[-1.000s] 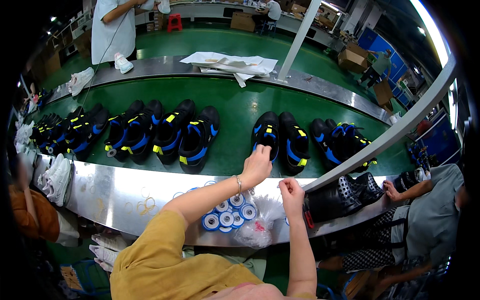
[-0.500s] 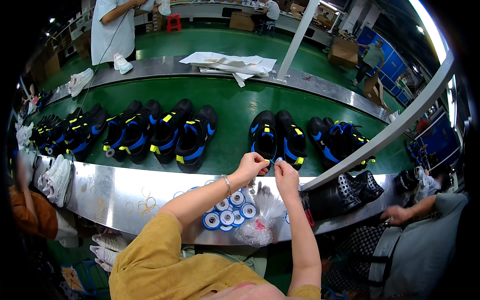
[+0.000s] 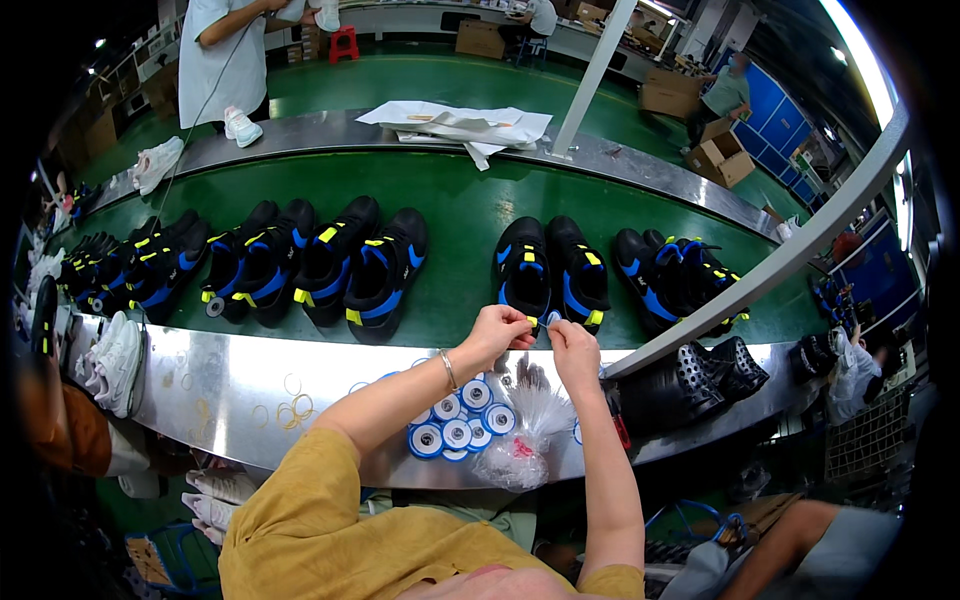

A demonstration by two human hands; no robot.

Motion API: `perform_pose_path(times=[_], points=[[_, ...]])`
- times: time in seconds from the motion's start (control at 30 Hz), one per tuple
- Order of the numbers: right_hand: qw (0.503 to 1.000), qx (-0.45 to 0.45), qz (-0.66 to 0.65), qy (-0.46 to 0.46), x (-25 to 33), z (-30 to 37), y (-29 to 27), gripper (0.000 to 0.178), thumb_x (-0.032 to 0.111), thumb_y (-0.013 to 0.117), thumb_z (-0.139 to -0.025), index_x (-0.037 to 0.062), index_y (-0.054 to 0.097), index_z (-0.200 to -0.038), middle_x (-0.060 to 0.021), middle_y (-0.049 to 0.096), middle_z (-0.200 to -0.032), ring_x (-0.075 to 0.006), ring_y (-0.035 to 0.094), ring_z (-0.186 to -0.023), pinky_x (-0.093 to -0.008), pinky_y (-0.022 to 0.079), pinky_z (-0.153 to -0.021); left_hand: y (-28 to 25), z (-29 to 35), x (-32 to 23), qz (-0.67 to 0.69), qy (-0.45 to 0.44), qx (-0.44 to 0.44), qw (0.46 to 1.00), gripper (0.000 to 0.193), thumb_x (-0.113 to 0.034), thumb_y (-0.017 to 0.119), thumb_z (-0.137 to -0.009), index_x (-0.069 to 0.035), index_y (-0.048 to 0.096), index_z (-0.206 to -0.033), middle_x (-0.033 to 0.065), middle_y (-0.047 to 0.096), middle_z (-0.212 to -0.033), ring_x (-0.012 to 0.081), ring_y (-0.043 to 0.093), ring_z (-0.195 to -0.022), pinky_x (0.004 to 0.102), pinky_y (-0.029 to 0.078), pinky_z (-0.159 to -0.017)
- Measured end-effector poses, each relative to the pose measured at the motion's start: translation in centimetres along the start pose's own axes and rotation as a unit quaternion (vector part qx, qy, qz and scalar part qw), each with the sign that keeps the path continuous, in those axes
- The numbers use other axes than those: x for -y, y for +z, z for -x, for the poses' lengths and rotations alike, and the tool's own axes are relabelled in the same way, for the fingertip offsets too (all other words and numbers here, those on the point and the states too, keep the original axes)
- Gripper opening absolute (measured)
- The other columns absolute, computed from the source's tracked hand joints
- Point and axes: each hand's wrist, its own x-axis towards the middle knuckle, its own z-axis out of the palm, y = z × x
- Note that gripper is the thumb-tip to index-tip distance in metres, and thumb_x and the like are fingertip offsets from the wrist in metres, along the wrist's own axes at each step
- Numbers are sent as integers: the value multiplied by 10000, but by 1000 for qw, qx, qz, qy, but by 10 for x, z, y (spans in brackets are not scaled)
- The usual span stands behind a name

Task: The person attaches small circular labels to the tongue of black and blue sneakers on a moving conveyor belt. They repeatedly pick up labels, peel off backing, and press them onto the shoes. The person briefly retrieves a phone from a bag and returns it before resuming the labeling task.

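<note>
My left hand is closed in a pinch at the yellow heel loop of a black-and-blue sneaker. Close beside it, my right hand pinches a small blue-and-white tag, seen nearly edge-on and partly covered by the fingers. The sneaker's mate stands to its right on the green belt. Below my hands, several round white tags with blue rims lie in a heap on the metal ledge. A bundle of clear plastic fasteners lies against them.
Further black-and-blue sneakers stand along the green belt. Yellow rubber bands lie on the ledge. A grey post slants up at right beside black boots. White paper sheets rest on the far ledge.
Both hands stay at the sneaker's heel with little movement. The co-worker at right has drawn their hand off the ledge and leaned down. A person in back has shifted the cardboard boxes.
</note>
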Motion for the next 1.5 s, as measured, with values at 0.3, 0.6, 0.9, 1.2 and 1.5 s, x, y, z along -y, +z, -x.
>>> perform_pose_path(times=[0.3, 0.6, 0.9, 1.2, 1.5], points=[[998, 38, 49, -15, 18, -9, 7, 79, 137, 591, -856, 63, 620, -864, -108, 615, -800, -337, 609, -752, -426, 477, -645, -1, -1, 0, -14, -6, 0, 1000, 126, -102, 623, -893, 22, 598, -898, 92, 644, -818, 160, 662, -700, 251, 554, -619], [994, 101, 45, -5, 15, -10, 13, 103, 145, 539, -896, 49, 570, -913, -150, 623, -842, -378, 609, -785, -465, 474, -664, -6, 0, 1, 2, -8, 4, 1000, 127, -144, 590, -916, -21, 608, -895, 76, 653, -826, 150, 659, -713, 248, 537, -611], [997, 61, -50, 10, 9, -3, -3, 96, 80, 522, -893, 6, 527, -953, -215, 629, -871, -413, 603, -836, -468, 480, -719, -10, 3, -9, -232, 309, -138, 912, 107, -89, 613, -876, 11, 636, -847, 64, 609, -737, 125, 595, -624, 245, 473, -564], [997, -30, -22, -66, 18, -21, -13, 48, 47, 590, -848, 2, 574, -848, -145, 588, -855, -349, 596, -779, -410, 481, -665, 10, 1, -28, -163, 164, -23, 973, 110, -106, 578, -919, -28, 642, -964, 17, 645, -814, 64, 606, -710, 202, 481, -560], [962, -56, -266, -10, 10, -31, 8, 64, -2, 628, -843, -20, 646, -902, -54, 599, -833, -131, 572, -714, -238, 451, -636, -7, -8, -17, -211, 231, 21, 949, 227, -26, 591, -872, -17, 654, -1090, 42, 645, -919, 101, 584, -851, 238, 477, -783]])
